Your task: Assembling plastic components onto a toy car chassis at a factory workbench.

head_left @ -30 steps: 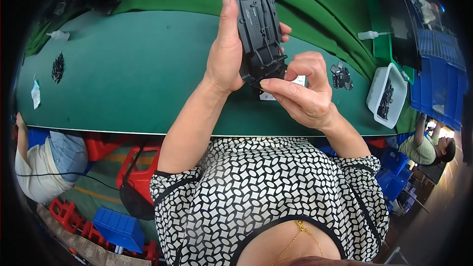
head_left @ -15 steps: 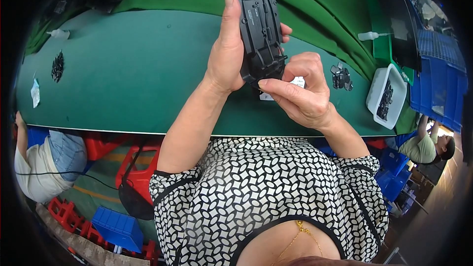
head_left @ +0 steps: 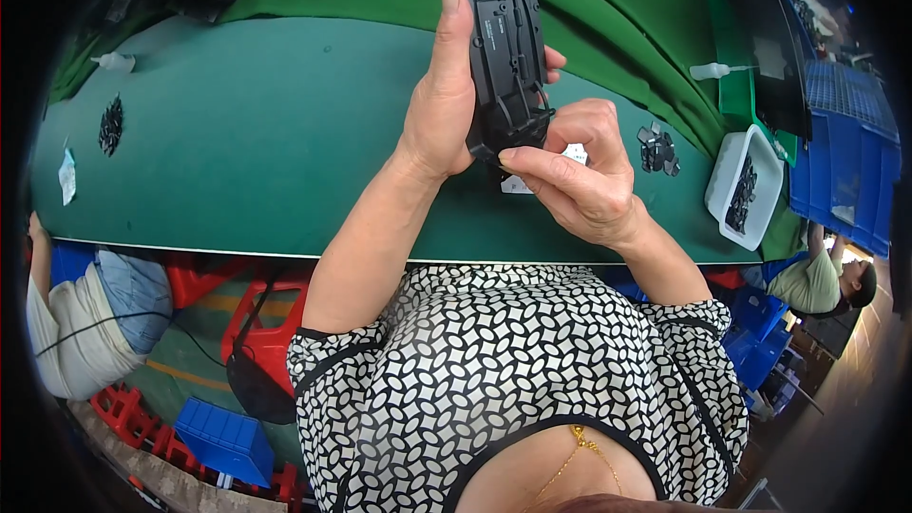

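Observation:
A long black moulded plastic chassis (head_left: 505, 47), like the underside of a toy vehicle, is held up over the table, its far end near the top edge of the view. My left hand (head_left: 442, 104) grips it along the left side, thumb stretched along its edge, with fingertips showing at the right side. My right hand (head_left: 589, 171) is closed at the chassis's near end, thumb and bent forefinger pinching there. Whether a small separate part sits in that pinch is hidden. Beneath the hands, a white printed label or paper (head_left: 515, 184) partly shows.
On the green table (head_left: 256, 152) lie small black parts in a pile (head_left: 111, 126) at left and flat black pieces (head_left: 657, 149) at right. A white tray (head_left: 771, 157) holds more black parts. Small bottles (head_left: 116, 62) stand near the green cloth (head_left: 361, 5). Other people sit at both sides.
The chassis and my left hand have shifted slightly to the right. My right hand stays pinched at the near end, almost unmoved. The person at the left has moved a little.

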Demonstrator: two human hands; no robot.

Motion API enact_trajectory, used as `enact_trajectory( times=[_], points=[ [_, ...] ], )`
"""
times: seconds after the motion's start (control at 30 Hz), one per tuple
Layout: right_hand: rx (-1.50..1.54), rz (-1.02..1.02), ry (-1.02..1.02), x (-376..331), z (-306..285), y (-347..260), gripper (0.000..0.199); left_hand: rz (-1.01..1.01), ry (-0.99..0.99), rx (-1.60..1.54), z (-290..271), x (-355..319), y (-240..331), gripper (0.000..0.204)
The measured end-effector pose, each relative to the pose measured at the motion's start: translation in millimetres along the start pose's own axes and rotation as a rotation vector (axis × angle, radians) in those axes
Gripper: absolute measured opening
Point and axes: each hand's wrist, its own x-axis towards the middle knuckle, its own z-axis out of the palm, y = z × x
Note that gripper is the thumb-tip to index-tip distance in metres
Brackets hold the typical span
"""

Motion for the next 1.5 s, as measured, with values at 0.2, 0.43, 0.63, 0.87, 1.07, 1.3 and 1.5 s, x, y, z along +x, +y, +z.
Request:
enact_trajectory(
  times=[0.2, 0.43, 0.63, 0.87, 1.07, 1.3, 1.5],
  points=[
    [-0.015, -0.022, 0.035, -3.3, 3.2, 2.5, 0.038, -0.005, 0.002, -0.005, 1.4, -1.0, 1.8, 0.079],
    [-0.063, -0.081, 0.023, -2.9, 0.5, -0.6, 0.04, 0.007, 0.007, 0.032, 2.6, -2.5, 2.3, 0.08],
    [-0.069, -0.098, 0.014, -6.0, 0.7, 1.1, 0.042, 0.008, -0.014, 0.027, 2.4, -2.9, 3.0, 0.08],
    [-0.073, -0.096, 0.009, -6.9, 0.4, 1.8, 0.041, -0.002, -0.026, 0.037, 2.3, -2.1, 1.5, 0.081],
    [-0.076, -0.113, 0.011, -5.9, 0.7, 3.9, 0.032, 0.002, -0.03, 0.043, 2.8, -2.0, -0.9, 0.081],
    [-0.076, -0.131, -0.003, -5.9, 6.4, 6.6, 0.036, 0.035, -0.02, 0.082, -2.7, -1.3, -1.7, 0.082],
    [-0.083, -0.119, 0.032, -3.1, 4.3, 1.4, 0.031, 0.039, 0.01, 0.047, 6.0, -4.4, 4.2, 0.083]
  ],
)
